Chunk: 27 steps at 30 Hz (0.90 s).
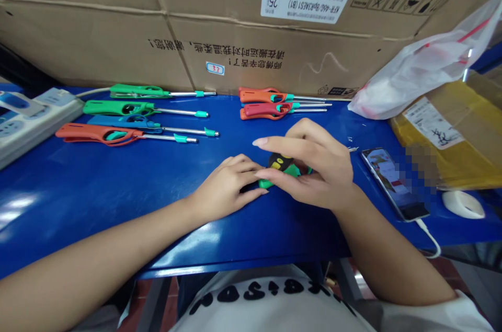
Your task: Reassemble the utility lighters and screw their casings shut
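Observation:
My left hand (229, 185) rests low over the blue table, its thumb and fingers closed around the end of a green piece (265, 183) that looks like a gas lighter's body. Most of that piece is covered by my hands. Above it, my right hand (319, 164) curls round a black and yellow tool (279, 161), with index finger and thumb on either side. The tool looks like a screwdriver handle; its tip is hidden. Beyond my left hand lie long-necked lighters: an orange one (100, 132), a blue one (129, 122) and green ones (117, 107).
More orange-red lighters (266, 110) lie by the large cardboard box (219, 8) at the back. A power strip (43, 112) sits at left. On the right are a phone (392, 180) with a cable, a white mouse (463, 204), a plastic bag (415, 70) and a yellow-taped parcel (470, 138).

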### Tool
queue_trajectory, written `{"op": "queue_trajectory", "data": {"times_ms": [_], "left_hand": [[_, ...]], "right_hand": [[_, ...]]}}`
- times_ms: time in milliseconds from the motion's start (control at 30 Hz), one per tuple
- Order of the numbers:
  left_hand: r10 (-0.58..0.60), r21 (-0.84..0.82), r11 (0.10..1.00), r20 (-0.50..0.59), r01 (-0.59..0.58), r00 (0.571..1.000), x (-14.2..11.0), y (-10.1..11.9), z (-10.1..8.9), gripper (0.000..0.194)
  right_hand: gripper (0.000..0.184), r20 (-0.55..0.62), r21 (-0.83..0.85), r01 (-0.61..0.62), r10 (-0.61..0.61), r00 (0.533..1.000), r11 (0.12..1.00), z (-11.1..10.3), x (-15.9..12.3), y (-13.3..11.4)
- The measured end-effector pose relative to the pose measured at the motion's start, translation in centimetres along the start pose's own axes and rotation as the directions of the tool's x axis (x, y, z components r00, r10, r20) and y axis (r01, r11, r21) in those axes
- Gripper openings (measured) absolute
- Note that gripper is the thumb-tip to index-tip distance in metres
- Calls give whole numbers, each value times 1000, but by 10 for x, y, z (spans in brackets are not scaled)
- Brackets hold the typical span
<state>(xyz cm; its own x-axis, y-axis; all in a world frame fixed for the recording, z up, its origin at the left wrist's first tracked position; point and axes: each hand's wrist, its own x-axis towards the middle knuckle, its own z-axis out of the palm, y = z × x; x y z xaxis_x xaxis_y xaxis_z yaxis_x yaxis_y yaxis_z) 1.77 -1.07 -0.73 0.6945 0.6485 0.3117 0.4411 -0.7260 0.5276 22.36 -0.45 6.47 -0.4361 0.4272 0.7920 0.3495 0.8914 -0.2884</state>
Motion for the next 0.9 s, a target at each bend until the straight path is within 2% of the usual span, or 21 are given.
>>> {"op": "queue_trajectory", "data": {"times_ms": [67, 233, 367, 433, 633, 700, 833, 900], "left_hand": [[-3, -3, 1000, 5, 3, 1000, 0, 0, 0, 26], [8, -2, 1000, -3, -8, 1000, 1, 1, 0, 25], [8, -13, 1000, -22, -8, 1000, 0, 0, 1, 23], [5, -15, 1000, -20, -5, 1000, -1, -1, 1, 26], [9, 5, 1000, 4, -9, 1000, -1, -1, -1, 25], [11, 10, 1000, -3, -11, 1000, -1, 0, 0, 24], [7, 0, 1000, -24, -7, 1000, -1, 0, 1, 23], [8, -2, 1000, -22, -9, 1000, -1, -1, 1, 24]], "right_hand": [[26, -3, -22, 16, -16, 1000, 1000, -1, -1, 1], [41, 125, 119, -35, 20, 992, 992, -6, -2, -3], [31, 90, -8, -20, 20, 996, 1000, -4, -2, -3], [32, 87, -53, 9, -4, 996, 999, -3, -2, 0], [46, 185, 121, -40, 17, 983, 992, -7, -5, -2], [46, 169, 87, -34, 19, 985, 996, -5, -6, -2], [34, 95, -75, 13, -6, 996, 997, 0, -6, 1], [32, 87, -83, 20, -12, 996, 996, -1, -5, 2]]}}
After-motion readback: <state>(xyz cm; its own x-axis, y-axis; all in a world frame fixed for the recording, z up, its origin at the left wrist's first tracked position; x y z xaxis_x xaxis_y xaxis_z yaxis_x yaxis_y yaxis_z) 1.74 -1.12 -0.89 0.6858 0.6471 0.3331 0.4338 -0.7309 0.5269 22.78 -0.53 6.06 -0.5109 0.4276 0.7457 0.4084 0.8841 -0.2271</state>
